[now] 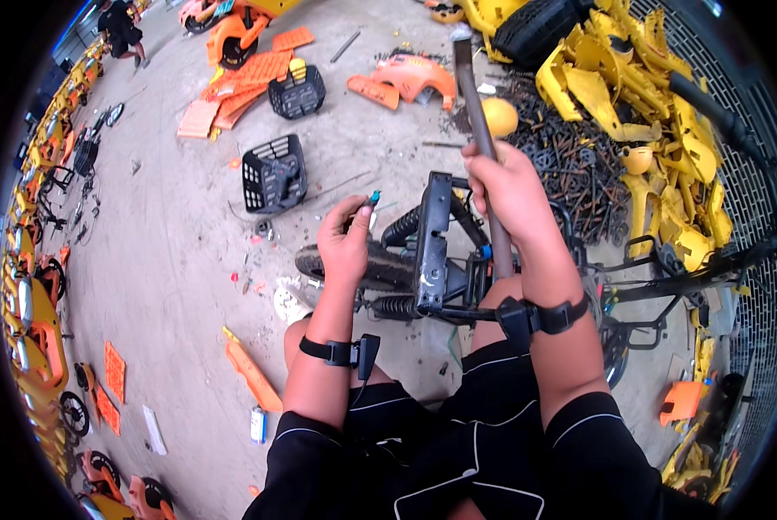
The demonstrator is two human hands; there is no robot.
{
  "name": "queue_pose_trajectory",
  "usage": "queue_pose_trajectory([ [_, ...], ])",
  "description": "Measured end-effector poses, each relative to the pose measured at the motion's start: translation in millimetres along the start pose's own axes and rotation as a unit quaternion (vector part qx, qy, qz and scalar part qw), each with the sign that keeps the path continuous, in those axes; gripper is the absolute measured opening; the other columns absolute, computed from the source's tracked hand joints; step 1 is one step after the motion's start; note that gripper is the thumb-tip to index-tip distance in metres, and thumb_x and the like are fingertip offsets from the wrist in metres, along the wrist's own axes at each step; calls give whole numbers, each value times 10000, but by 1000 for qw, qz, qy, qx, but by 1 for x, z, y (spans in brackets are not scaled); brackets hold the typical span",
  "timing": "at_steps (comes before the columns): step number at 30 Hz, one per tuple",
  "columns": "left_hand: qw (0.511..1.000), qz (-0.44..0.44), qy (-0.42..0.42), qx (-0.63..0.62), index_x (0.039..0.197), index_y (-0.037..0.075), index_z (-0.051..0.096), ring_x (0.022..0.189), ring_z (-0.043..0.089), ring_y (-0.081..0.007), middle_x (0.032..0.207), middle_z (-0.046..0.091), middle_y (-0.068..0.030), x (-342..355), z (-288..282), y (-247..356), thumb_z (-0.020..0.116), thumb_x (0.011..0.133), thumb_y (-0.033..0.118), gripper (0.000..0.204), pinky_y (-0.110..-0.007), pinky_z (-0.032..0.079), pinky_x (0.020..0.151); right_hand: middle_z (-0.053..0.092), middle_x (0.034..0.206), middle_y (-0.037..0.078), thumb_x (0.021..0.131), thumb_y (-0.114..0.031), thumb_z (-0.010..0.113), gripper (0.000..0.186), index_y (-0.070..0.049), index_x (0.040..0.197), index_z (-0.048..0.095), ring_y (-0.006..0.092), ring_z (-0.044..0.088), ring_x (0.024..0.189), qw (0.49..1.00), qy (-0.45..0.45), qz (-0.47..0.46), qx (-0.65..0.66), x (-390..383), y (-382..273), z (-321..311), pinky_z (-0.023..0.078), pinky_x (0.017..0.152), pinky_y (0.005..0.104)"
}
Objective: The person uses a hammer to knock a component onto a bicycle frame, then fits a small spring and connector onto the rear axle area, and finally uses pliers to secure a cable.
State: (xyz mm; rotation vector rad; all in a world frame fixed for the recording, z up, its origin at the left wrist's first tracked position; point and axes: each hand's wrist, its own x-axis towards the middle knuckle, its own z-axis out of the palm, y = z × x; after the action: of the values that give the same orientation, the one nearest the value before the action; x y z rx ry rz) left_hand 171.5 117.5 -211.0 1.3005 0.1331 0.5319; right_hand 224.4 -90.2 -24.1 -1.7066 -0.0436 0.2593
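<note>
My right hand (512,186) is wrapped round a long, dull metal bar (472,91) that slants up and away from me. The lower end of the bar runs down behind my forearm, beside my knee. My left hand (343,238) is raised, with thumb and fingers pinching a small teal-tipped piece (374,198) too small to name. Between my arms stands a stripped vehicle frame with an upright black metal bracket (434,247). To the left of the bracket are a black tyre (380,269) and coil-spring shock absorbers (399,230).
Two black plastic baskets (274,175) and orange body panels (250,76) lie ahead on the concrete floor. Right of the bar are a heap of dark metal parts (571,147) and piled yellow panels (614,78). Yellow-orange vehicles (37,321) line the left. Someone (118,26) is far off.
</note>
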Motion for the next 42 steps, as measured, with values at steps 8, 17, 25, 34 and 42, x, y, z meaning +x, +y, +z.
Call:
queue_pose_trajectory([
  [8,998,48,17,28,1171,-36,637,915,657,-134,1049,717,-111,-19,-22,18,638,973,46,215,-273,522,848,678,969,298,830,-180,585,315,30,1062,610,459,655,967,891,46,-6,-453,-105,13,-52,500,878,513],
  [17,989,126,58,44,1205,-29,626,831,632,-104,1037,722,-114,-98,-20,116,642,973,50,246,-249,521,765,699,975,254,820,-88,571,222,39,1001,593,417,645,955,838,134,-82,-523,-114,81,-69,521,860,490],
  [25,986,164,-41,6,1178,-14,634,894,663,-125,1065,703,-105,-188,35,208,652,952,-5,227,-257,525,826,614,1107,193,842,-255,700,348,-26,1084,601,381,570,1086,820,184,-178,-512,-137,83,-88,476,930,477],
  [34,969,234,-29,78,1123,-15,657,1018,662,-162,1089,714,-119,-244,83,240,678,907,-63,222,-277,511,908,657,977,37,966,-230,682,303,-19,1182,651,108,588,844,941,-205,-263,-55,-275,-37,-70,494,785,277],
  [42,941,299,14,158,1060,2,671,973,696,-195,1059,731,-139,-261,89,245,693,872,-85,208,-295,536,874,657,959,72,892,-123,748,244,-21,1102,681,150,624,803,918,-126,-373,-47,-297,-33,-57,511,719,287],
])
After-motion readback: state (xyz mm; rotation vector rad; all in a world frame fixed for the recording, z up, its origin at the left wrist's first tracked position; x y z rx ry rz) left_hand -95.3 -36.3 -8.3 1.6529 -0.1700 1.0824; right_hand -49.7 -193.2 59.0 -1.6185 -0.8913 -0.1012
